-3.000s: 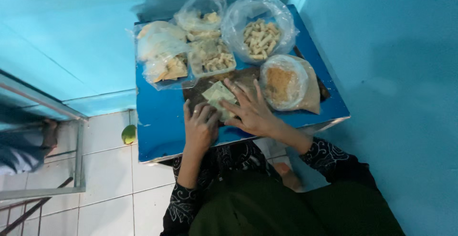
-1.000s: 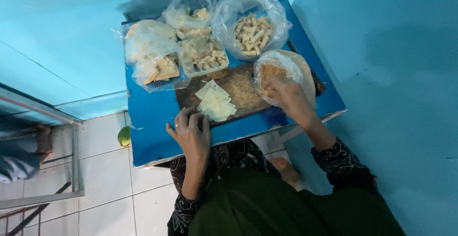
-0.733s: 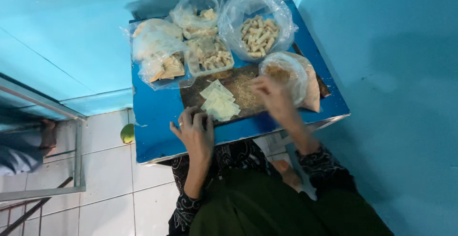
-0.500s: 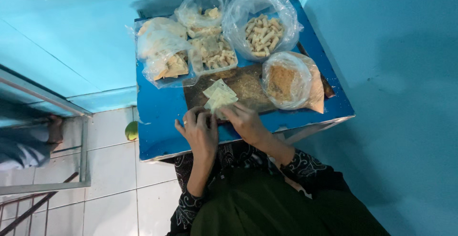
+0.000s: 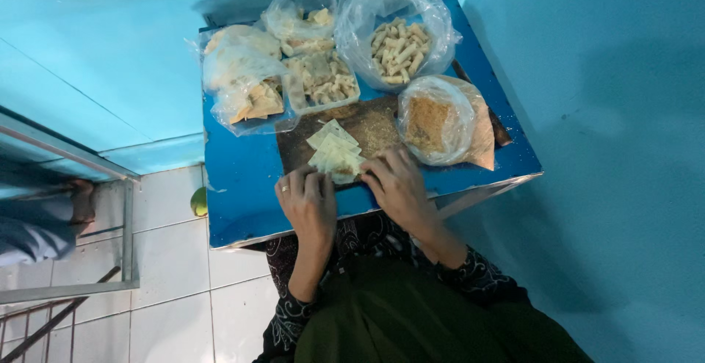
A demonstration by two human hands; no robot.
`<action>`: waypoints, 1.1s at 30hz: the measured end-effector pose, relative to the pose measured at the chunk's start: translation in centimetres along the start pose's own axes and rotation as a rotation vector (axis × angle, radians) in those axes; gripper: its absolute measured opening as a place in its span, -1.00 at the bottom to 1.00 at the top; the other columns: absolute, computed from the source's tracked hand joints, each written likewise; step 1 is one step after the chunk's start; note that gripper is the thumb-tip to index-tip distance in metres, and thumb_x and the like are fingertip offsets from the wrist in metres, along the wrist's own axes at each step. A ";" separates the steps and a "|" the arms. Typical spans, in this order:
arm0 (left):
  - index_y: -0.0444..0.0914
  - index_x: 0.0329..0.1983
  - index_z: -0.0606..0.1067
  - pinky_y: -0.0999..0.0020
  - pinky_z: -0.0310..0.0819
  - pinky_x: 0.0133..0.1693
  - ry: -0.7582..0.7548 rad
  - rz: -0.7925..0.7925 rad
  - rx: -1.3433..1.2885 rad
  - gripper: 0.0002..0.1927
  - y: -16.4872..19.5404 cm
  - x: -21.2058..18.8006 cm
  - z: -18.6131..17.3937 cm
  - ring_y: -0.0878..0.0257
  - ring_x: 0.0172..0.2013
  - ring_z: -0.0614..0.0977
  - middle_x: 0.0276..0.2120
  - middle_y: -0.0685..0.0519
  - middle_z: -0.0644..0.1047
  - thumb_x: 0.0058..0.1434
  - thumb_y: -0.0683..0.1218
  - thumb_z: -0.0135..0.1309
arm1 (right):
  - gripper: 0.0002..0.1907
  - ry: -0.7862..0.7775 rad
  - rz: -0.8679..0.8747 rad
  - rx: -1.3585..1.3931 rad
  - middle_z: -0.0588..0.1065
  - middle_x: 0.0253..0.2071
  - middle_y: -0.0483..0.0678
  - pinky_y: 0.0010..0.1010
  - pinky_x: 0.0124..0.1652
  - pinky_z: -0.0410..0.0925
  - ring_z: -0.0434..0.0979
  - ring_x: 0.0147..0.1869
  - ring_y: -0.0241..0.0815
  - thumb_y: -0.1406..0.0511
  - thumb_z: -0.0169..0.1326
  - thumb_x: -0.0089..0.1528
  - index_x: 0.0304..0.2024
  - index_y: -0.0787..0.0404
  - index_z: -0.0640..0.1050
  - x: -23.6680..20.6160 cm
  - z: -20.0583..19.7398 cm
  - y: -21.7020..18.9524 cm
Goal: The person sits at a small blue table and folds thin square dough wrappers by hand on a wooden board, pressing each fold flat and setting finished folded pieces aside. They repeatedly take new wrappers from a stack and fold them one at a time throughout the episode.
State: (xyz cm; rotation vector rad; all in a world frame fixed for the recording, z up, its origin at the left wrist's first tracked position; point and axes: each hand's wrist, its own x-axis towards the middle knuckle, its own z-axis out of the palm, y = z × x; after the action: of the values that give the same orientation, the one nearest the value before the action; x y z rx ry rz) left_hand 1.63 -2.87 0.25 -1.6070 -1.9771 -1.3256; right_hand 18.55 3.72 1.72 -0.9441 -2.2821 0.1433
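Pale wrapper stack (image 5: 335, 153) on dark board (image 5: 367, 124), near edge of blue table (image 5: 242, 201). Right hand (image 5: 396, 187) now back from crumb bag (image 5: 433, 121), fingertips touching stack, not closed. Left hand (image 5: 308, 201) flat beside, holding nothing.

Black patterned sleeves, dark green skirt — ring (image 5: 284, 187)

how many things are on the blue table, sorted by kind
clear plastic bags of food: 5
dark wooden cutting board: 1
stack of pale square dough wrappers: 1
bare hands, left hand and right hand, at the stack: 2
total: 9
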 end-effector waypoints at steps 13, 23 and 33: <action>-0.34 -0.09 0.58 0.13 0.51 -0.14 -0.045 -0.085 -0.304 -0.86 0.0 -0.1 0.4 -0.05 -0.17 0.64 -0.21 -0.13 0.61 0.29 -0.27 0.16 | -0.73 0.099 0.234 0.474 0.64 -0.07 -0.01 -0.38 -0.12 0.53 0.70 -0.03 -0.18 0.48 0.14 0.27 0.02 0.24 0.54 0.4 1.5 -0.6; -0.28 -0.07 0.56 0.07 0.41 -0.01 -0.015 0.015 -0.172 -0.75 0.0 0.5 1.5 -0.05 -0.12 0.56 -0.25 -0.05 0.60 0.16 -0.25 0.24 | -0.79 0.159 0.286 0.581 0.65 -0.13 -0.03 -0.43 -0.12 0.52 0.72 -0.05 -0.22 0.44 0.15 0.31 0.00 0.25 0.52 0.7 3.3 -0.2; -0.26 -0.23 0.53 -0.03 0.30 0.14 -0.049 0.046 -0.085 -0.86 0.3 0.6 1.0 -0.10 0.08 0.46 0.01 -0.09 0.50 0.15 -0.22 0.22 | -0.88 0.102 0.019 0.397 0.53 -0.08 -0.02 -0.35 -0.22 0.49 0.63 -0.13 -0.12 0.42 0.22 0.27 -0.14 0.25 0.58 1.5 2.9 0.0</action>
State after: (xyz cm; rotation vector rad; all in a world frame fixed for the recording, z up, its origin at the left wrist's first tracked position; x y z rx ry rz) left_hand 1.99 -1.68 0.26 -1.7282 -1.9234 -1.3831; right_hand 16.00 5.14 0.27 -0.7455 -2.0472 0.5228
